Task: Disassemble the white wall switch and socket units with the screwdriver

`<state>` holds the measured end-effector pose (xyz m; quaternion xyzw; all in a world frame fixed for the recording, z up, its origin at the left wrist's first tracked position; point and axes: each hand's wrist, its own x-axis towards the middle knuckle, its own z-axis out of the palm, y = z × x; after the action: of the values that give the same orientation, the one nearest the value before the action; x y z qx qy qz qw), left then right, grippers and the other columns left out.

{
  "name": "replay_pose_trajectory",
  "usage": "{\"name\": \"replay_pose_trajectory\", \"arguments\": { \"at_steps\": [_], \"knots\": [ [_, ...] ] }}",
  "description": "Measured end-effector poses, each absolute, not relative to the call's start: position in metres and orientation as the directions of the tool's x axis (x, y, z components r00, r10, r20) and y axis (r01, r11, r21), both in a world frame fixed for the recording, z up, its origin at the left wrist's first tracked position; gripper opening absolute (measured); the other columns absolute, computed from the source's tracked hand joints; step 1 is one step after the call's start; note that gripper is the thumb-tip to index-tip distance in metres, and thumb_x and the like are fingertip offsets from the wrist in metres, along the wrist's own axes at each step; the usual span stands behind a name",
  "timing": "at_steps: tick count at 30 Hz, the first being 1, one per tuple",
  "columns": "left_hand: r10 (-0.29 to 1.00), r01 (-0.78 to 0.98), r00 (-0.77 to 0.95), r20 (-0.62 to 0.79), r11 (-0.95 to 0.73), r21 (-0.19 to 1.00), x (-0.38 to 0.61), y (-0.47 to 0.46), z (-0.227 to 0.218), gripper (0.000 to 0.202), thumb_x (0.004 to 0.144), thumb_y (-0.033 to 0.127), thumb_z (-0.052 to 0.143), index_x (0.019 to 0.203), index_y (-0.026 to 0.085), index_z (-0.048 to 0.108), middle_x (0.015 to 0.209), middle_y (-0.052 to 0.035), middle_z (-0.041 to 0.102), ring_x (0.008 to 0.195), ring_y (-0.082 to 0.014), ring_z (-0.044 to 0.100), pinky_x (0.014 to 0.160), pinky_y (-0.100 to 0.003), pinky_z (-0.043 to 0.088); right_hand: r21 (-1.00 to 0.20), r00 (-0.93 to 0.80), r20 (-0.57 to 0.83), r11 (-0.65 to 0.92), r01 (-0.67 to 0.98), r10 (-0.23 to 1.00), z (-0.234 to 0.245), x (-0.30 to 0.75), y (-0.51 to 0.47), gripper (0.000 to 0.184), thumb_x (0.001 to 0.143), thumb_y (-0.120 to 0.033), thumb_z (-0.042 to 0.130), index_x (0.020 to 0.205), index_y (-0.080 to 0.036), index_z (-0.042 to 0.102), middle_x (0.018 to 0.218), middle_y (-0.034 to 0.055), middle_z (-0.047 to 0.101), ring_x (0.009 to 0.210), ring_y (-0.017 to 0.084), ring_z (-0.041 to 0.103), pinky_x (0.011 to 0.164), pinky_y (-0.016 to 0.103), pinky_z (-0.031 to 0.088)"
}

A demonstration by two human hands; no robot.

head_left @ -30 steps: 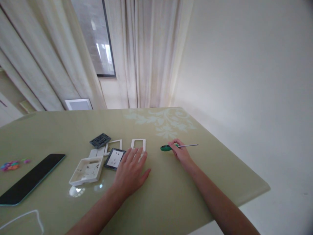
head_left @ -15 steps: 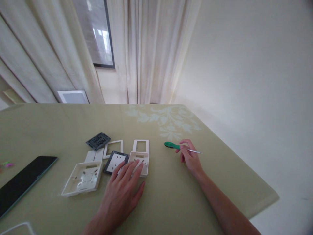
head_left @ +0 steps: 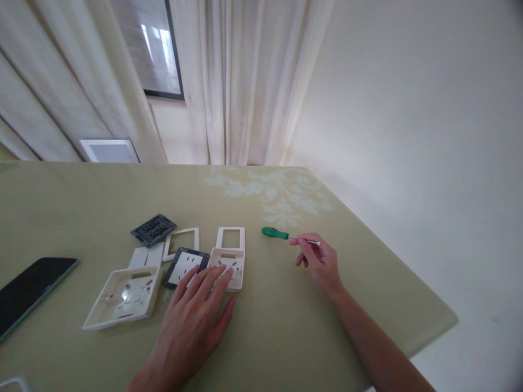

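Note:
My left hand lies palm down with fingers spread, its fingertips over the small white mounting box and the near edge of the socket panel. A white frame lies just behind the box. To the right, my right hand has its thumb and fingers closed around the metal shaft of a screwdriver. The green handle points left, beyond the fingers. Left of my left hand are a larger white mounting box, another white frame and a dark socket panel.
A dark phone-like slab lies at the left. White flat pieces lie behind the larger box. The table ends at a slanting right edge beside a wall; curtains hang behind it.
My right hand's fingers have shifted from the handle end of the screwdriver along its shaft towards the tip. My left hand stays over the same pieces. The whole view has shifted slightly.

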<state>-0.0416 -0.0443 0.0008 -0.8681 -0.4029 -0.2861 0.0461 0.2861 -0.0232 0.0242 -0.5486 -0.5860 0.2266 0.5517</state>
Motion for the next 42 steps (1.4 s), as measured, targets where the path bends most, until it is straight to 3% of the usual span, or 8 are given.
{"name": "replay_pose_trajectory", "arguments": {
  "at_steps": [3,7,14,21,29,33,38,42],
  "knots": [
    [0.671,0.724,0.526,0.522,-0.675,0.139,-0.043,-0.043,0.000,0.039,0.108,0.025,0.054,0.145,0.018,0.062,0.139,-0.0119,0.075,0.128,-0.0324,0.068,0.124,-0.054,0.035,-0.810,0.095,0.457,0.370,0.455,0.884,0.026,0.284,-0.027,0.020,0.106,-0.035,0.067,0.110,-0.023,0.082,0.104,0.0084,0.086,0.060,0.013,0.078,0.049,0.019,0.058],
    [0.667,0.726,0.527,0.526,-0.675,0.128,-0.045,-0.041,-0.001,0.039,0.107,0.025,0.055,0.145,0.018,0.061,0.138,-0.0116,0.076,0.126,-0.0323,0.069,0.123,-0.054,0.035,-0.715,-0.056,0.536,0.488,0.501,0.842,0.027,0.283,-0.030,0.024,0.102,-0.021,0.067,0.116,-0.027,0.086,0.104,0.0062,0.086,0.066,0.013,0.081,0.057,0.020,0.064],
    [0.666,0.727,0.529,0.526,-0.675,0.125,-0.046,-0.039,-0.006,0.040,0.107,0.025,0.056,0.146,0.019,0.060,0.138,-0.0106,0.076,0.127,-0.0314,0.068,0.124,-0.052,0.033,-0.595,-0.110,0.629,0.568,0.569,0.769,0.026,0.289,-0.032,0.031,0.097,-0.011,0.068,0.117,-0.027,0.086,0.099,0.0054,0.086,0.067,0.012,0.079,0.054,0.017,0.063],
    [0.675,0.718,0.519,0.525,-0.677,0.161,-0.044,-0.043,-0.003,0.035,0.109,0.026,0.052,0.142,0.021,0.064,0.136,-0.0101,0.077,0.126,-0.0307,0.069,0.124,-0.053,0.035,-0.537,-0.108,0.622,0.523,0.662,0.776,0.034,0.294,-0.033,0.026,0.097,-0.018,0.071,0.113,-0.029,0.089,0.101,0.0067,0.087,0.072,0.015,0.079,0.057,0.020,0.064],
    [0.617,0.676,0.531,0.580,-0.722,0.149,-0.038,-0.045,0.003,0.026,0.110,0.013,0.049,0.118,0.023,0.072,0.111,-0.0052,0.079,0.106,-0.0269,0.073,0.116,-0.051,0.043,-0.551,-0.064,0.578,0.447,0.705,0.814,0.032,0.295,-0.035,0.025,0.101,-0.026,0.068,0.112,-0.032,0.089,0.108,0.0064,0.087,0.064,0.016,0.078,0.056,0.027,0.068],
    [0.587,0.629,0.556,0.588,-0.760,0.165,-0.036,-0.047,0.008,0.028,0.107,0.006,0.050,0.113,0.024,0.071,0.103,-0.0027,0.077,0.100,-0.0245,0.072,0.112,-0.047,0.045,-0.567,-0.042,0.591,0.452,0.688,0.806,0.031,0.296,-0.032,0.022,0.102,-0.029,0.069,0.110,-0.030,0.090,0.103,0.0062,0.088,0.063,0.017,0.078,0.057,0.029,0.068],
    [0.575,0.591,0.562,0.594,-0.782,0.198,-0.032,-0.050,0.011,0.024,0.109,0.010,0.052,0.111,0.024,0.071,0.098,-0.0015,0.075,0.094,-0.0232,0.071,0.111,-0.046,0.046,-0.582,0.021,0.594,0.413,0.700,0.804,0.035,0.298,-0.032,0.018,0.101,-0.038,0.075,0.103,-0.028,0.090,0.081,0.0036,0.085,0.058,0.017,0.075,0.056,0.029,0.064],
    [0.571,0.586,0.564,0.597,-0.786,0.198,-0.032,-0.051,0.011,0.022,0.110,0.012,0.052,0.113,0.024,0.071,0.098,-0.0013,0.075,0.094,-0.0230,0.071,0.110,-0.045,0.046,-0.604,0.118,0.584,0.333,0.724,0.803,0.035,0.299,-0.032,0.026,0.100,-0.049,0.077,0.098,-0.026,0.089,0.081,0.0042,0.085,0.056,0.018,0.075,0.059,0.030,0.065]
  ]
}}
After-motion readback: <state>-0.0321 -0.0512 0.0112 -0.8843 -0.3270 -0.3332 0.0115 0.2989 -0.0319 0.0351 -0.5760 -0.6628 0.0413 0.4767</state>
